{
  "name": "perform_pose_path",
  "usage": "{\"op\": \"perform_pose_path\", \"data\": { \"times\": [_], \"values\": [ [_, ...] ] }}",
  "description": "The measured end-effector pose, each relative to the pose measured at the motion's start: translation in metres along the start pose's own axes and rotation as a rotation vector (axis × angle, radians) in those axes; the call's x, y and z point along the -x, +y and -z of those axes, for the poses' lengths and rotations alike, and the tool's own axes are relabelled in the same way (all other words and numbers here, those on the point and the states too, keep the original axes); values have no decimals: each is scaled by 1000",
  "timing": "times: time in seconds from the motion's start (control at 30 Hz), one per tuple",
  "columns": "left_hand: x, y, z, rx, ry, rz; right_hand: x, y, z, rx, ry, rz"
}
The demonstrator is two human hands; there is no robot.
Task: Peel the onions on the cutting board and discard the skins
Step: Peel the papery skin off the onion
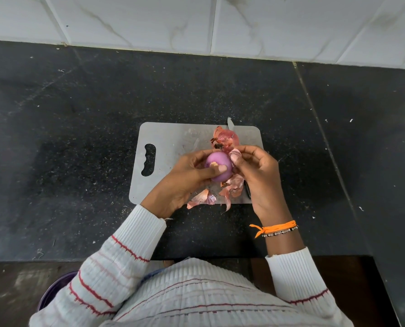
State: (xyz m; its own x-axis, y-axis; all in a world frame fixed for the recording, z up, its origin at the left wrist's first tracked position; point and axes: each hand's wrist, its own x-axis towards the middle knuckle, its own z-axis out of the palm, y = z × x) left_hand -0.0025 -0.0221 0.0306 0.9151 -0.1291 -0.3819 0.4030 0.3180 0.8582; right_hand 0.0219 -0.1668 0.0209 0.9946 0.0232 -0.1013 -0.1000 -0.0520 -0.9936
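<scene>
The onion [218, 167] is up in the air just above the cutting board [173, 147], and it looks smooth and purple, with almost all its dry skin gone. The left hand [185, 178] holds it, with the fingers curled round it and the thumb pressed on the front. The right hand [255, 166] is just beside the onion, and its fingers pinch a thin flap of skin [235, 154] at the onion's right side. More loose skins [229, 187] lie on the board under the hands, some at the near edge, and another heap [226, 138] sits at the far side. A knife [230, 122] lies on the right part of the board, mostly hidden by the skins and the right hand, with its tip poking out at the back. The board rests on a dark, speckled counter [78, 114]. I think the onion could slip, because it is smooth and round. The thin flap could tear and leave a bit stuck. The skins at the near edge could slide off onto the counter. The hand could also bump the hidden knife.
</scene>
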Motion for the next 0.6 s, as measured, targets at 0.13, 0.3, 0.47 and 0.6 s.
{"op": "perform_pose_path", "data": {
  "times": [0.13, 0.3, 0.47, 0.6],
  "values": [
    [0, -2, 1, 30, 10, 10, 0, -1, -2, 48, 32, 87],
    [0, 1, 7, 177, 3, 51, -5, 6, 7, 326, 122, 174],
    [-1, 7, 8, 326, 33, 83, -4, 10, 10, 478, 99, 235],
    [-2, 7, 5, 312, 65, 142, 0, 7, 8, 457, -4, 214]
  ]
}}
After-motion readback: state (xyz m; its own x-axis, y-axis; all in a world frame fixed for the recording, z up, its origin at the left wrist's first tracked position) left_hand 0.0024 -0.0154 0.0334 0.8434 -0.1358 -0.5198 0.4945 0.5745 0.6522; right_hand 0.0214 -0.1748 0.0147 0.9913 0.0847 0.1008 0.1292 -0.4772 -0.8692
